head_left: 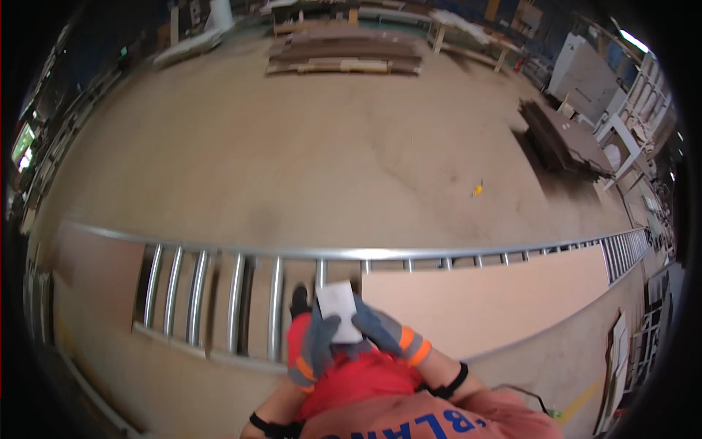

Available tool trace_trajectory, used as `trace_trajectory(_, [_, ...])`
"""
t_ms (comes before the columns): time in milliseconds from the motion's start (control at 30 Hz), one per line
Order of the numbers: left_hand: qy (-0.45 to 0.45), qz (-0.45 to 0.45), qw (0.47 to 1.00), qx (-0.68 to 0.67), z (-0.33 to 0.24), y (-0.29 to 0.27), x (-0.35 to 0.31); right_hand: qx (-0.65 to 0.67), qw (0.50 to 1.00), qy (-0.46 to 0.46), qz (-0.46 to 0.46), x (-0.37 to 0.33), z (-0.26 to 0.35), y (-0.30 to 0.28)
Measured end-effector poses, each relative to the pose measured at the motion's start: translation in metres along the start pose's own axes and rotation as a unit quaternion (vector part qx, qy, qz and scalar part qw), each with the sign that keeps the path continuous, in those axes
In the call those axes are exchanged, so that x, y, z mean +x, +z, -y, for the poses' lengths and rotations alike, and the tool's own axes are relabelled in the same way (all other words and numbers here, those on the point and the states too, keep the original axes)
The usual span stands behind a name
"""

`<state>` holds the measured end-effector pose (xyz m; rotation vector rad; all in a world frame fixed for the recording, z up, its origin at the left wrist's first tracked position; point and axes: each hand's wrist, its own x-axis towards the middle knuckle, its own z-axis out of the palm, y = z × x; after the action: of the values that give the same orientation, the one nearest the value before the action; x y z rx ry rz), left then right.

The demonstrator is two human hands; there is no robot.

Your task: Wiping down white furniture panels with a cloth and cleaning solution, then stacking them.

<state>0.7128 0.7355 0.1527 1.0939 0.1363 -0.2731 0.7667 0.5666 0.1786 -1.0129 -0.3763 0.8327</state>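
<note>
A small white rectangular piece, like folded paper or a card (336, 300), is held up in front of my body. My left hand (319, 340), in a grey glove with an orange-banded cuff, closes round its left side with the thumb across the front. On the other side my right hand (375, 329), gloved alike, grips the right edge. Just beyond both hands runs a metal roller conveyor (235, 300). A long pale pinkish board (482, 300) lies on its rollers to the right, and a brownish board (102, 274) lies at the left end.
A low stack of brown panels (344, 53) lies across the floor at the far side. Another dark panel stack (563, 139) stands at the right, near a white frame (621, 146). A small yellow object (477, 189) is on the floor. Workbenches (468, 36) line the back.
</note>
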Motion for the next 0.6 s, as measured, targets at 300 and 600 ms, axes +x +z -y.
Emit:
trace_trajectory(300, [-0.122, -0.113, 0.974, -0.157, -0.033, -0.235, 0.168, -0.094, 0.978, 0.178, -0.059, 0.315, -0.005, -0.032])
trace_trajectory(600, [-0.083, -0.217, 0.956, -0.181, -0.079, -0.337, 0.256, -0.169, 0.884, 0.164, -0.405, 0.434, 0.016, -0.198])
